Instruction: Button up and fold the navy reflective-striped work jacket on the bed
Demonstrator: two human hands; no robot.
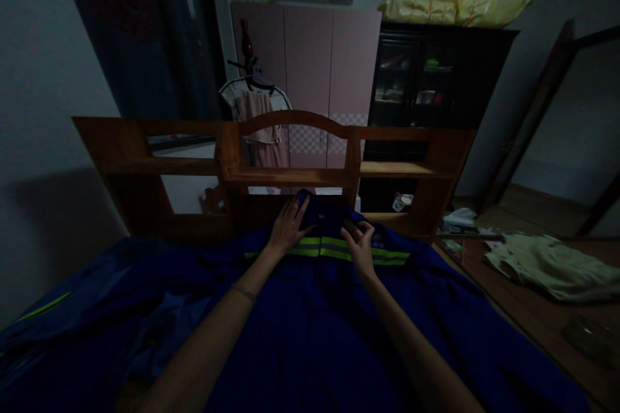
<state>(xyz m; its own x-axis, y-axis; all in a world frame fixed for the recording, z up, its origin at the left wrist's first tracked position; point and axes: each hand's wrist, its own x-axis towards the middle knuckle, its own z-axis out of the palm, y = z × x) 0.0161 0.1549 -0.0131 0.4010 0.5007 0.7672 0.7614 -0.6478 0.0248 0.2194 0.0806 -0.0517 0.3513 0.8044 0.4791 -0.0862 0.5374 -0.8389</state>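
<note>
A dark blue work jacket (300,310) with yellow-green and grey reflective strips (334,248) lies spread out before me, its collar (322,206) at the far end near the wooden headboard. My left hand (289,226) rests on the left side of the collar, fingers stretched forward and thumb apart. On the collar's right side, my right hand (359,245) has its fingers bent and closed on the cloth; its fingertips are partly lost in shadow. A thin bracelet (245,292) circles my left wrist.
The wooden headboard (290,175) with shelves stands just beyond the collar. Behind it are a pink wardrobe (310,64), hanging clothes (256,110) and a black cabinet (445,77). Pale cloth (547,264) lies at the right. A wall borders the left side. The room is dim.
</note>
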